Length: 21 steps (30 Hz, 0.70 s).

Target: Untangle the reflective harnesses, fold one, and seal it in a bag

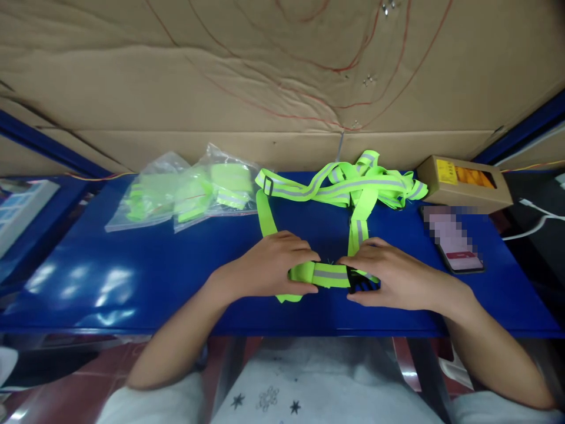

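Note:
A neon yellow-green strap [331, 275] with a grey reflective stripe stretches between my two hands near the table's front edge. My left hand [273, 265] grips its left end, thumb and fingers around the folded band. Around its right end, beside a black buckle piece [362, 280], the fingers of my right hand [386, 274] are closed. From both hands the webbing runs back to a tangled pile of the same straps [379, 185] at the rear of the table. A black slider sits on the strap at the upper left of the pile.
Clear plastic bags [152, 194] holding folded neon straps lie at the back left of the blue table [101, 277]. At the right are a cardboard box [463, 182] and a phone [454, 238]. A cardboard panel [265, 88] stands behind, with white cables [529, 229] far right.

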Tool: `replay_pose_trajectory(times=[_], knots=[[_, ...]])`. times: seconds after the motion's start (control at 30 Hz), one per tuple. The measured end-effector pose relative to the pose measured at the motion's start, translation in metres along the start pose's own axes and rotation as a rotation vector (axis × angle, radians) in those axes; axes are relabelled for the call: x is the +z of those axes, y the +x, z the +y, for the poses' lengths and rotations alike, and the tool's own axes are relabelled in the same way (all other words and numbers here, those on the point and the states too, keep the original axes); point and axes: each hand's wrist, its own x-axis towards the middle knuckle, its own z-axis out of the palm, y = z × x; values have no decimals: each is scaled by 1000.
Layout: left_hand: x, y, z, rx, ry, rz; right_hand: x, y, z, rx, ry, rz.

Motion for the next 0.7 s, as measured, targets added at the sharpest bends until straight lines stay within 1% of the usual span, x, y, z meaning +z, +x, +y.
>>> replay_pose_trajectory(times=[0.1,0.17,0.2,0.3,0.37,0.43,0.53,0.63,0.7], knots=[[5,3,3,-114,-113,-37,1,0,1,-13,39,62],[14,7,7,-208,-213,-20,4,2,1,-15,55,118],[19,9,10,-231,-257,0,6,3,0,-10,57,138],[35,15,17,-199,-361,81,11,6,-4,20,44,184],[40,18,19,-185,-390,123,13,7,-6,37,33,206],[40,18,18,-189,-335,160,12,6,-7,40,11,218],[33,16,14,-179,-218,184,6,4,-6,19,-56,210],[28,14,10,-184,-258,211,-1,1,-5,0,-109,191],[30,13,8,-146,-242,283,-4,1,-5,3,-142,178]])
